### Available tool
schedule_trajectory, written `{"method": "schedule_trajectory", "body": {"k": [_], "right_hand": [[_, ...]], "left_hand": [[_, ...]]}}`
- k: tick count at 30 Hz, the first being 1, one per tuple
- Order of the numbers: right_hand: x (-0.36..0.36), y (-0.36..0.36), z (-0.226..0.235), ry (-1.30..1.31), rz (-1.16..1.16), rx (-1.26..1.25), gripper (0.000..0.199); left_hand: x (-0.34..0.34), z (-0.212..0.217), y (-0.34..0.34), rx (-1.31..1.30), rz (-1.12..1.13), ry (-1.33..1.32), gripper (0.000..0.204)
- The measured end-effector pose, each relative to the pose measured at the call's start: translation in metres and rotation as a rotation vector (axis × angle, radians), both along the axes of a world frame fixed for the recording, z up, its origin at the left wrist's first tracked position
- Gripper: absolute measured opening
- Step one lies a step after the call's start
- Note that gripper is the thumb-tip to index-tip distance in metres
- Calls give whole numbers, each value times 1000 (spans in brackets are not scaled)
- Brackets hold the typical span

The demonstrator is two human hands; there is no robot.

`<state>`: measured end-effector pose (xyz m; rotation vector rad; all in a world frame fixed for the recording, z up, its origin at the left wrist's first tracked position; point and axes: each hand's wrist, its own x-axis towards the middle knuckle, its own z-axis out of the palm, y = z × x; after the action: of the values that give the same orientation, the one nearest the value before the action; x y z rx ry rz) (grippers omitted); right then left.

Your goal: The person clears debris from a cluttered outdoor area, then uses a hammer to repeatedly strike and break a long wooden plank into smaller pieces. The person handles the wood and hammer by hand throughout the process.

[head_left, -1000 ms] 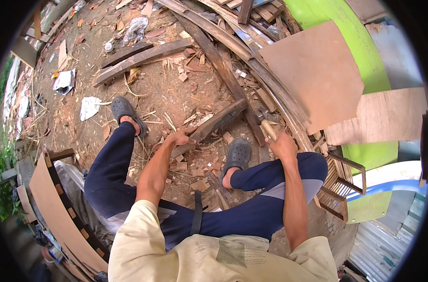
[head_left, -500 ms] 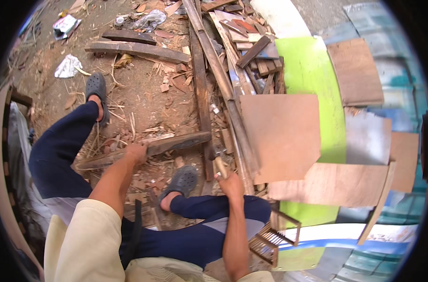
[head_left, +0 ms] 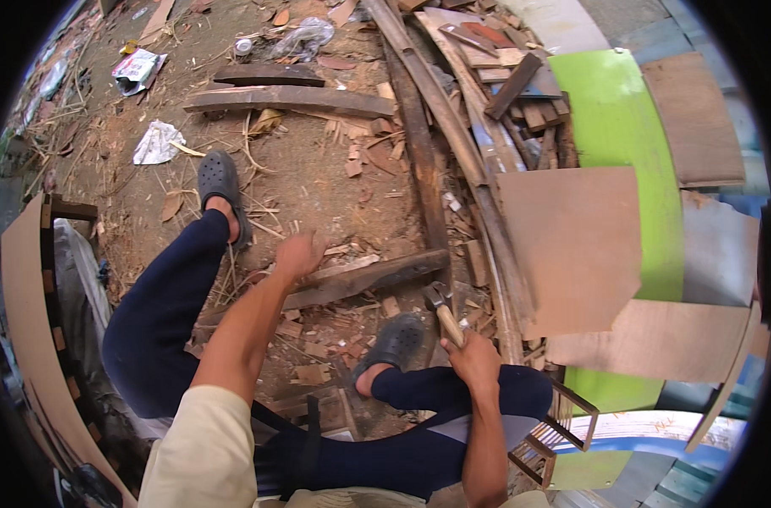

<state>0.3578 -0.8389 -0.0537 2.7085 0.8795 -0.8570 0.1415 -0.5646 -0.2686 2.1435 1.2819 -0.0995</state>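
Observation:
My right hand [head_left: 473,359] is wrapped round the wooden handle of a hammer [head_left: 450,324], whose metal head points away from me near the end of a dark wooden beam [head_left: 364,280]. That beam lies crosswise on the ground between my feet, its right end against a long dark timber [head_left: 424,161]. Just beyond the beam, my left hand [head_left: 300,254] reaches over the dirt with its fingers apart and slightly blurred. I see nothing held in it. Wood chips and splinters [head_left: 313,349] are scattered beneath and around the beam.
Two dark wood pieces [head_left: 288,100] lie farther off. At the right are a heap of scrap wood [head_left: 534,110], a brown board [head_left: 572,245] and a lime-green panel [head_left: 618,127]. A small slatted wooden rack [head_left: 563,427] stands by my right knee. Crumpled litter [head_left: 159,142] dots the dirt.
My left hand has let go of the beam and moved forward past it. My right hand still grips the hammer. The whole view has shifted, so things appear farther right.

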Motion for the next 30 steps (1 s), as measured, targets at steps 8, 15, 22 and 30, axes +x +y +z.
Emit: {"method": "schedule_trajectory", "body": {"k": [8,15,22,30], "right_hand": [[-15,60,29,151,-35,-118,38],[8,84,16,111,-113,-221,35],[25,87,16,74,-123,-241,38],[11,76,38,60,-117,-203,35]], "left_hand": [[93,-25,278,500,39,-89,34],[154,-30,434,503,-18,269,55],[146,-63,475,573,-285,569,57],[118,17,455,884,-349,47,63]]}}
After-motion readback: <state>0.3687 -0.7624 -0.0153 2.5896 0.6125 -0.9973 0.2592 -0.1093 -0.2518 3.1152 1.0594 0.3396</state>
